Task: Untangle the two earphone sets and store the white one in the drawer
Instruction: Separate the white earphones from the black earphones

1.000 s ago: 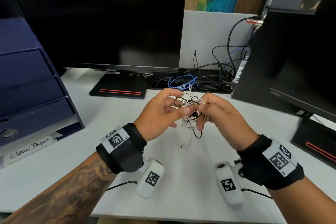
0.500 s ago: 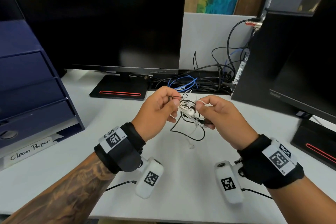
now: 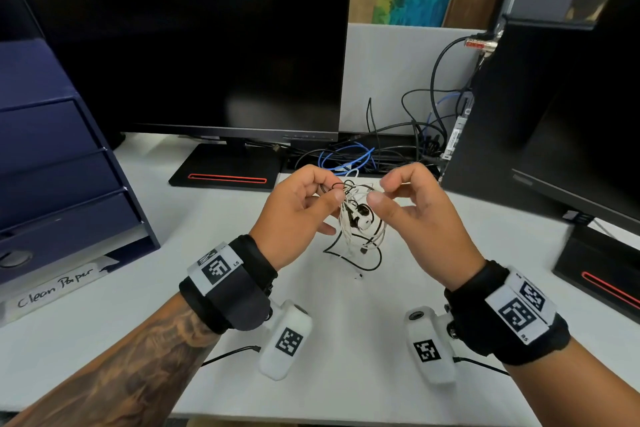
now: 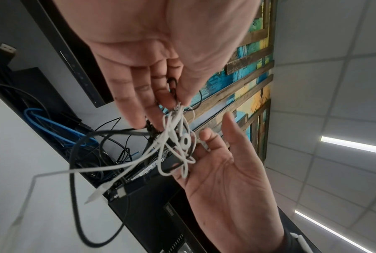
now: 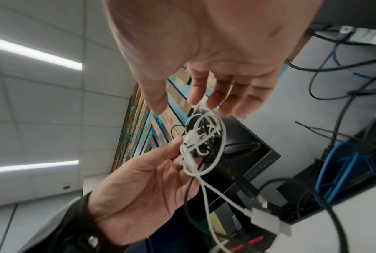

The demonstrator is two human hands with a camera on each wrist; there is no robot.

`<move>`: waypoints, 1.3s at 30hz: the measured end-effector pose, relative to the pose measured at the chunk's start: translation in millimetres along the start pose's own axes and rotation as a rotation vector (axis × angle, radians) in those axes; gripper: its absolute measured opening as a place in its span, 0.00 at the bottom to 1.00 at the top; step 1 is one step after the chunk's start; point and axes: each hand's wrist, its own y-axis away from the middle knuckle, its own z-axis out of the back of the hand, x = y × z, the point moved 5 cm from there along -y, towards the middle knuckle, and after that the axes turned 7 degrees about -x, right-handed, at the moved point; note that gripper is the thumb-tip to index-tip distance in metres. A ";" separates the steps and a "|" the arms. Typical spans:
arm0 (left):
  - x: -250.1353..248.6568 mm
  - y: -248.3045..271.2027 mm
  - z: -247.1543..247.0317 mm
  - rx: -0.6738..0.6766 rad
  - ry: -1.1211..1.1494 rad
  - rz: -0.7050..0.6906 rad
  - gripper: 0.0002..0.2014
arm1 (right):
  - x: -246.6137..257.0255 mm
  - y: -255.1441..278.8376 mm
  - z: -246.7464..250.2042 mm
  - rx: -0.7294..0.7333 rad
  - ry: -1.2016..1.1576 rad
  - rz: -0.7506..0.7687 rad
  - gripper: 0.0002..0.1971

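White earphones (image 3: 364, 225) and black earphones (image 3: 363, 209), knotted together at centre frame, held above the table (image 3: 349, 350). Pinched a black loop in the left hand (image 3: 294, 215); hooked a white loop with the right hand (image 3: 426, 218), fingers curled, thumb just apart. Untangling step, seemingly far from done; next called for easing a bud back through without tightening. Shut at left edge, the blue drawer unit (image 3: 52, 177). Behind, monitor (image 3: 207, 45) and desk cables (image 3: 346, 156).

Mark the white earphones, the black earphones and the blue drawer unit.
white earphones (image 4: 185, 141): left wrist view, on the round earbud.
black earphones (image 3: 363, 209): head view, on the dark earbud.
blue drawer unit (image 3: 59, 170): head view, on the middle drawer front.
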 end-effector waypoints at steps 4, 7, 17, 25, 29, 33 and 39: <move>-1.9 0.8 0.8 -0.016 0.013 -0.002 0.02 | 7.8 6.3 -6.6 0.120 0.135 0.107 0.15; -3.8 1.3 2.3 -0.030 0.047 0.033 0.03 | 1.6 9.8 -13.3 0.197 0.221 0.100 0.17; -4.1 3.4 0.9 0.002 0.096 0.122 0.10 | 0.1 6.1 -10.6 0.119 0.035 0.109 0.11; -6.5 1.6 3.4 -0.008 0.052 0.059 0.08 | 2.5 3.2 -7.2 0.095 -0.033 0.108 0.08; -6.7 1.7 1.6 0.018 -0.017 -0.010 0.08 | 4.4 3.2 -7.3 0.094 -0.071 0.087 0.10; -7.7 3.6 -2.3 0.089 0.009 -0.032 0.07 | 7.2 5.1 -10.5 0.129 -0.072 0.081 0.17; -6.2 3.9 -3.8 0.105 0.053 -0.017 0.06 | 3.4 4.7 -11.7 0.133 -0.104 0.045 0.13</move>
